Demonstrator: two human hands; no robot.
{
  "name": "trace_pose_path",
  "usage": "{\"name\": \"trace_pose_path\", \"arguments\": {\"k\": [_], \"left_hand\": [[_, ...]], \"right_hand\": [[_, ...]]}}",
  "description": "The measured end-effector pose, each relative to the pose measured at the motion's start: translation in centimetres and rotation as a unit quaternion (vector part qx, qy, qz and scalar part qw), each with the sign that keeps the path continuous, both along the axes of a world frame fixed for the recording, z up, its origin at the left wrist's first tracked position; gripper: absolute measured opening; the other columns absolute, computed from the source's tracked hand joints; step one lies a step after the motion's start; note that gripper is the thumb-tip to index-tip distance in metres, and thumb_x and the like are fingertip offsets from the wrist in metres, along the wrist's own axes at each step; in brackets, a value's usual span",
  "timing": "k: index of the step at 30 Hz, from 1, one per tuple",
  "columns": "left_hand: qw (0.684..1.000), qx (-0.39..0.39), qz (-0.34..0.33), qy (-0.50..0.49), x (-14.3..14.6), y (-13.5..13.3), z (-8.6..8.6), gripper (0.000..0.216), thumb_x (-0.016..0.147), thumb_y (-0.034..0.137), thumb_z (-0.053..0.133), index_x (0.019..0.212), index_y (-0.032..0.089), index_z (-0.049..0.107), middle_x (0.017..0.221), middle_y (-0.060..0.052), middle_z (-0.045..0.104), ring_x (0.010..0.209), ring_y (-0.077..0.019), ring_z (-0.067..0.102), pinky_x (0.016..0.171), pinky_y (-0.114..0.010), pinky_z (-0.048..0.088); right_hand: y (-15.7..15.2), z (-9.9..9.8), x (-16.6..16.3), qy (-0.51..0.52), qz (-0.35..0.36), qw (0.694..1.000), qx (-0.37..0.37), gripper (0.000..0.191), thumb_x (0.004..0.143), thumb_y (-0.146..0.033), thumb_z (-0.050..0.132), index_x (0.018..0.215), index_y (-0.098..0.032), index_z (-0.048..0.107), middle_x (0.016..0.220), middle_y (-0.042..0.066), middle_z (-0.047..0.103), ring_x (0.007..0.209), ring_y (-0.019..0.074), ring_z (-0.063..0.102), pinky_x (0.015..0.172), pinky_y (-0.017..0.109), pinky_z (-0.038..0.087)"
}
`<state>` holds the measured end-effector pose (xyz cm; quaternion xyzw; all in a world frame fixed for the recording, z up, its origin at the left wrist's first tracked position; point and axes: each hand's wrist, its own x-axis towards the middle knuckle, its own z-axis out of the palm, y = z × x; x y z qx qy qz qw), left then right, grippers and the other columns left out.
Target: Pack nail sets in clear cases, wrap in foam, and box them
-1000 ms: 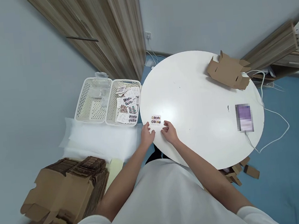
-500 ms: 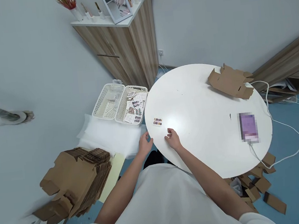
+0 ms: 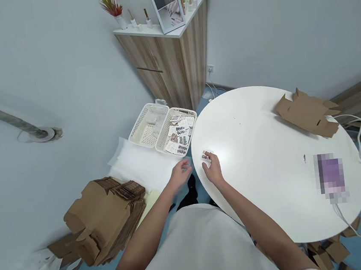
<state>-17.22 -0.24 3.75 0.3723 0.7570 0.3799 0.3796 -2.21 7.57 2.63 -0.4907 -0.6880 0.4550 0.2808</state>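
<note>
A small white card with coloured dots (image 3: 206,155) lies near the left edge of the round white table (image 3: 268,173). My right hand (image 3: 214,171) rests on the table with its fingers on the card's near side. Off the table edge, my left hand (image 3: 181,174) hovers with fingers spread, holding nothing, above the white foam sheets (image 3: 141,167). Two white plastic baskets stand just beyond: the left one (image 3: 148,126) holds clear packets, the right one (image 3: 180,134) holds several printed cards.
A stack of flat brown cardboard boxes (image 3: 107,215) lies at lower left. A folded cardboard piece (image 3: 307,112) and a blurred purple object (image 3: 331,176) with a white cable sit on the table's right side. A wooden cabinet (image 3: 173,62) stands behind the baskets. Cardboard scraps (image 3: 328,254) litter the floor.
The view swung left and up. My left hand came off the table edge and opened over the foam sheets. My right hand reached forward onto the dotted card.
</note>
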Motion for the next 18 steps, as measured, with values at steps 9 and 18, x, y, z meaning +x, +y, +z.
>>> {"name": "trace_pose_path", "arguments": {"k": [9,18], "left_hand": [[0.992,0.054,0.112,-0.001,-14.2,3.9,0.4,0.039,0.069,0.029,0.06,0.106,0.017,0.055,0.105,-0.009,0.059,0.091,-0.0168,0.056,0.073,-0.029,0.048],[0.955,-0.073,0.199,-0.208,-23.1,8.6,-3.0,0.066,0.069,0.036,0.061,0.125,0.009,0.038,0.127,-0.018,0.045,0.112,-0.0233,0.047,0.086,-0.032,0.04]], "right_hand": [[5.0,2.1,-11.0,-0.047,0.124,0.991,0.016,0.036,0.075,-0.026,0.047,0.111,-0.02,0.048,0.104,0.007,0.056,0.092,0.0187,0.052,0.081,0.035,0.042],[12.8,1.8,-25.7,-0.201,0.256,0.939,0.11,0.032,0.078,-0.013,0.04,0.107,-0.019,0.052,0.093,0.005,0.063,0.088,0.0188,0.055,0.078,0.031,0.039]]}}
